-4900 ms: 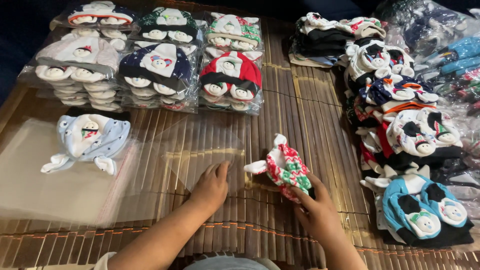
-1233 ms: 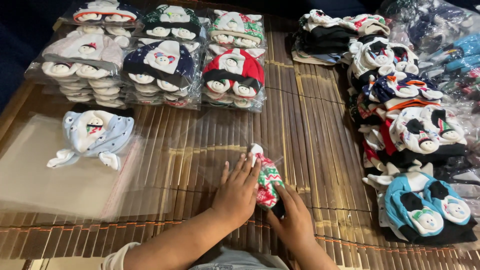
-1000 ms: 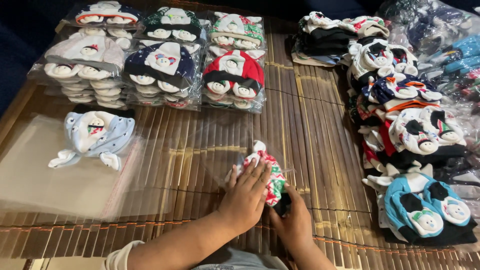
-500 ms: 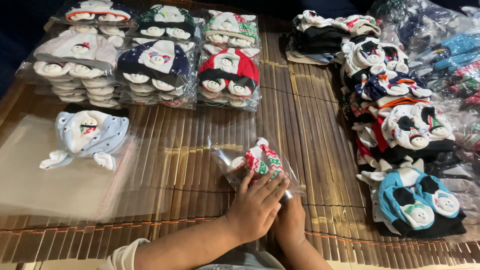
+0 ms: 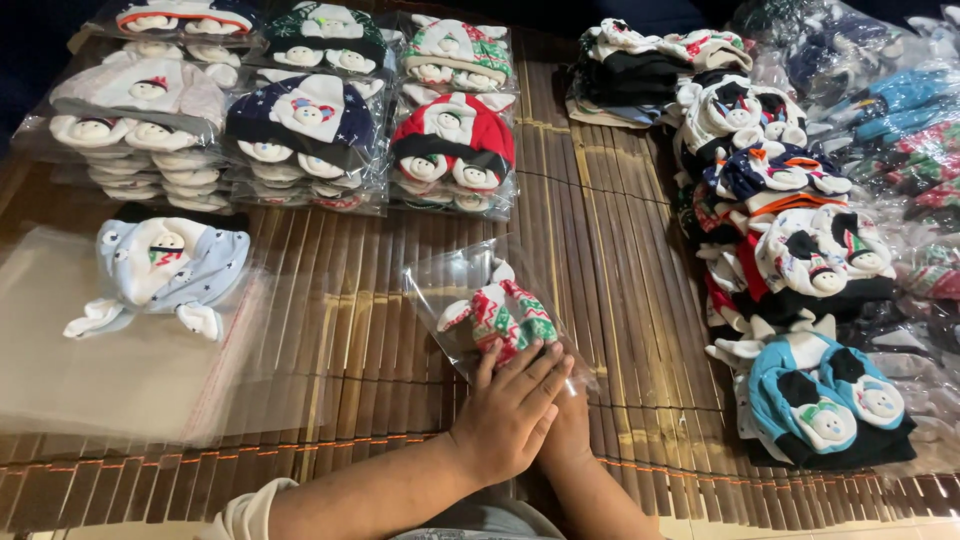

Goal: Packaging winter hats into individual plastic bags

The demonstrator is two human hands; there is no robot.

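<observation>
Both hands meet low in the middle of a brown bamboo mat. The left hand lies palm down with its fingers stretched out and close together, pressing flat on the near end of a clear plastic bag. The bag holds a small knit hat in red, green and white, with a white tie end poking out at its far left. The right hand sits mostly tucked under the left one, touching the near edge of the bag; how its grip stands cannot be told, since the left hand covers its fingers. The bagged hat lies on the mat near the centre, slightly tilted, just beyond the fingertips.

To the left, a pale blue hat with a small face rests on a stack of empty clear bags. Across the far side stand rows of bagged hats in white, navy, red and green piles. On the right, a pile of loose hats runs toward the near edge, ending in a bright blue hat. More wrapped goods lie at the far right corner.
</observation>
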